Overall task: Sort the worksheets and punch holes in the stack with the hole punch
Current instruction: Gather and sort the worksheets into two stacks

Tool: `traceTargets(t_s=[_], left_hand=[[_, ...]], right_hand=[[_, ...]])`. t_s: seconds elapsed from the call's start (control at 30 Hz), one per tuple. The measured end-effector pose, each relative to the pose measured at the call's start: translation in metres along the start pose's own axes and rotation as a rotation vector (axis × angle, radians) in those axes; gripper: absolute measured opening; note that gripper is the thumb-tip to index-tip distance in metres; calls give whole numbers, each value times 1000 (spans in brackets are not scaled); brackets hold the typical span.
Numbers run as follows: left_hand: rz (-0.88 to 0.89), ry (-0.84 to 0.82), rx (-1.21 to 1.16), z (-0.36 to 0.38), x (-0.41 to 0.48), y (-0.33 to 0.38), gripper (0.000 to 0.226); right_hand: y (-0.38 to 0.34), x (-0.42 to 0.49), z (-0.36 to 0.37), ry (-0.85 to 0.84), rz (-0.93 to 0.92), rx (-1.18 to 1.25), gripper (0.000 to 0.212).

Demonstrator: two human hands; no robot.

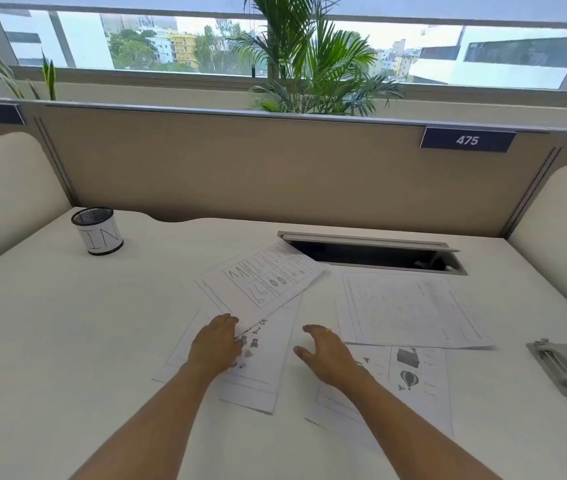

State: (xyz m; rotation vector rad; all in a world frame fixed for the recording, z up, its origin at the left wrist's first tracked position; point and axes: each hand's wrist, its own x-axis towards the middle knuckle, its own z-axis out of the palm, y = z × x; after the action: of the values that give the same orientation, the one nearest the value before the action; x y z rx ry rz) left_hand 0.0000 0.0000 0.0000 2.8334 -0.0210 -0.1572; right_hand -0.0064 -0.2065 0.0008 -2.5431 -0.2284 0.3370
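- The left hand [214,348] lay with fingers extended on the picture sheet [264,372]. The right hand [327,353] hovered open, gripping nothing.
- Advised: pin the lower sheet, then square all edges before stacking.
- The grid sheet [261,282] lay at 1 o'clock from the left hand, long axis 8-to-2 o'clock.
- The hole punch [562,367] sat at 3 o'clock, well apart.

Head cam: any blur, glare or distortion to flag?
Head view: wide-angle bend bows the partition rail and window frame; motion blur smears the left hand around its fingertips; print on the right worksheet is washed out and faint; daylight is soft, shadows weak; the hole punch is reasonably sharp.
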Motion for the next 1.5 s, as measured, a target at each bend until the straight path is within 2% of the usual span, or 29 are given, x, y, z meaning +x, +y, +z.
traceTargets(t_s=[0.23,0.37,0.43,0.5,0.6,0.67,0.73,0.77,0.8,0.83,0.9,0.97,1.03,1.13,1.2,1.27,1.4,1.5], left_hand=[[39,-24,151,14,23,-13,51],[68,48,246,21,28,-19,48],[135,158,295,24,30,-22,40],[162,162,411,24,29,-23,37],[180,161,450,25,29,-21,37],[184,149,469,25,27,-17,39],[202,139,448,29,28,-13,49],[208,105,433,26,26,-9,53],[205,97,434,15,19,1,54],[214,88,460,12,17,4,52],[119,-31,448,-4,10,17,42],[103,53,430,-12,5,26,33],[50,7,381,-5,3,28,25],[0,-47,276,6,-1,35,24],[-3,-8,244,7,-8,45,28],[28,0,211,10,-13,54,32],[66,-92,1,6,-21,67,29],[-34,-183,-282,-8,-14,58,27]], right_hand=[[-9,26,21,-59,-70,-26,57],[-6,33,30,-73,-109,-137,64],[-4,33,32,-74,-112,-206,65],[-3,33,34,-61,-115,-237,64],[-1,32,38,-48,-112,-260,64],[-2,30,39,-50,-98,-285,74],[-2,29,41,-47,-90,-294,98],[-3,28,41,-50,-87,-292,103],[-3,28,41,-52,-86,-285,100],[-3,28,42,-49,-86,-275,88],[-3,27,42,-45,-85,-214,64],[-2,27,42,-10,-71,-94,56],[-4,29,41,70,-29,67,48],[-15,29,31,198,71,356,47],[-22,31,23,190,172,532,53],[-24,36,19,124,274,676,50],[-23,40,21,89,331,687,26],[-22,39,21,105,330,579,26]])
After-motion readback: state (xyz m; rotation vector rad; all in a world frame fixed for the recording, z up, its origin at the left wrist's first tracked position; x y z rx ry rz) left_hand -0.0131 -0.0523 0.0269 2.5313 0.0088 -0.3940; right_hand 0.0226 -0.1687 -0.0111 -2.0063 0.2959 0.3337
